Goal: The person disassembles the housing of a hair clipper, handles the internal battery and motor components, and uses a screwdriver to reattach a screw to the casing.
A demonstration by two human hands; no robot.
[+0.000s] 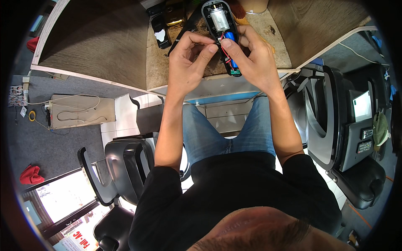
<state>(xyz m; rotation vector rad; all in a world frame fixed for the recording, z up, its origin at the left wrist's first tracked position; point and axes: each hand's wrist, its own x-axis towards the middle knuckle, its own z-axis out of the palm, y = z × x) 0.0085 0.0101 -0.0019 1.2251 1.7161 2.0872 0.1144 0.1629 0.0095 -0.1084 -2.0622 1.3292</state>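
Observation:
My right hand (255, 58) holds an opened black handheld device (209, 16) upright above the work surface. Inside it sit a silver cylindrical motor (219, 20), a blue battery cell (233, 54), thin red wires (224, 50) and a small green circuit board (234, 71). My right thumb rests across the wires and cell. My left hand (188, 62) is at the device's left edge, thumb and index fingertips close together; what they pinch, if anything, is too small to make out. Behind my hands lie black parts (161, 31), a yellow-gold item (176, 14) and a brush (238, 12).
Wooden side walls (92, 37) flank the worn work surface (276, 50). Black padded chairs (125, 167) stand on both sides of my legs. A cable-strewn board (75, 108) and red cloth (31, 173) lie at left. A grey device (356, 146) sits at right.

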